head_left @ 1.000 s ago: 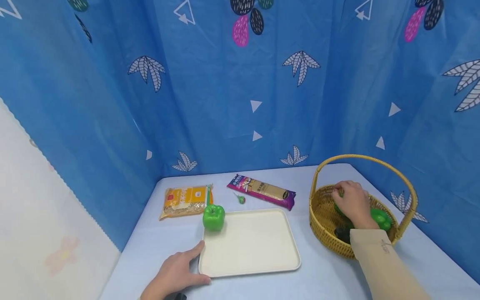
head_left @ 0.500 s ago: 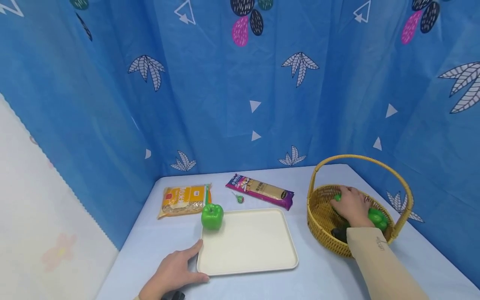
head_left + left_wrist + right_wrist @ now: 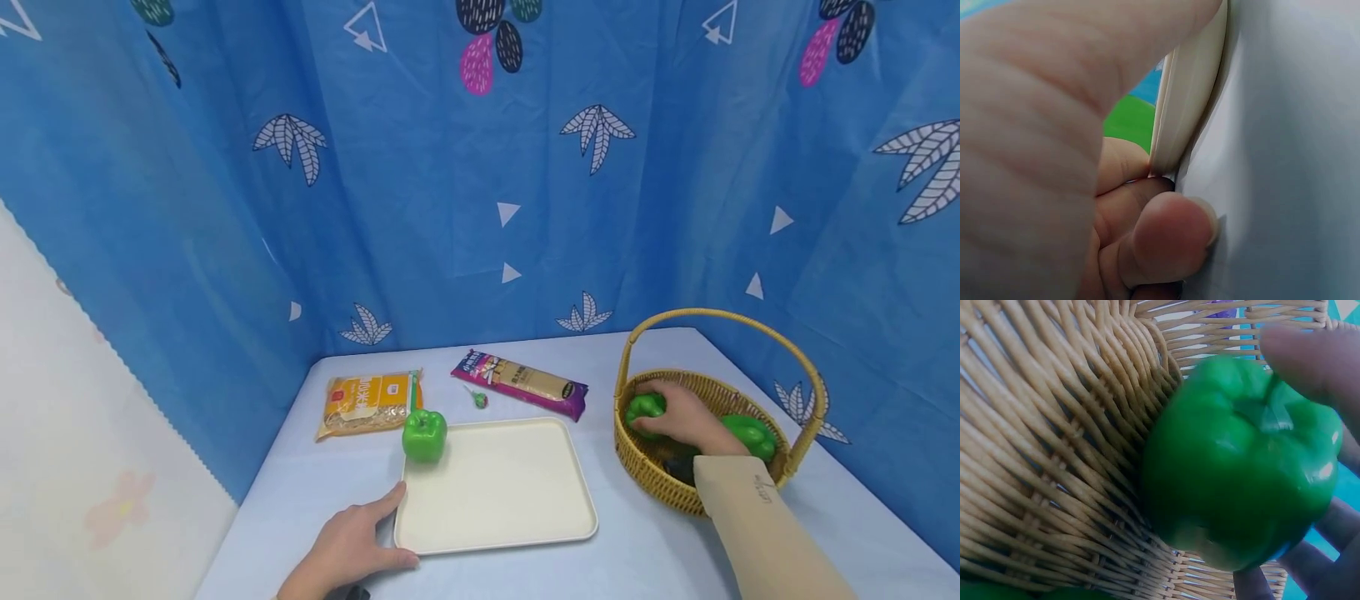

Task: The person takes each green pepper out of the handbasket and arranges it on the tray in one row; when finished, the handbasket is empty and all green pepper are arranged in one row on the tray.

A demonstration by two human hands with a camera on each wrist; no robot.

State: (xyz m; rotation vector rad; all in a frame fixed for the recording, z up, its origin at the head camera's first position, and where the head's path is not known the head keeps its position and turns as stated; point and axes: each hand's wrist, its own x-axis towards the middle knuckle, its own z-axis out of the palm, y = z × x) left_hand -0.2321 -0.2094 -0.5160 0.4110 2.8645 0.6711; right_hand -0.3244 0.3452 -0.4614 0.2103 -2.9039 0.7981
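My right hand (image 3: 684, 417) reaches into the wicker basket (image 3: 637, 471) and holds a green bell pepper (image 3: 645, 408) at the basket's left side. In the right wrist view, thumb and fingers lie round the glossy pepper (image 3: 1241, 469), close to the woven wall. My left hand (image 3: 348, 542) rests at the left end of a cream tray (image 3: 498, 487); its index finger touches the left edge and its thumb lies at the front corner. The left wrist view shows the tray's rim (image 3: 1188, 94) between them, other fingers bent beneath. Another green bell pepper (image 3: 424, 435) stands on the tray's back left corner.
Inside the basket are another green pepper (image 3: 752, 437) and a dark item (image 3: 681, 468), partly covered by the right arm. Behind the tray lie a yellow grain bag (image 3: 371, 402), a purple packet (image 3: 521, 383) and a small green-and-red item (image 3: 480, 400). The basket's tall handle (image 3: 712, 312) arches above.
My right hand has moved left within the basket, and the green bell pepper in it now shows at the basket's left side. The left hand stays at the tray.
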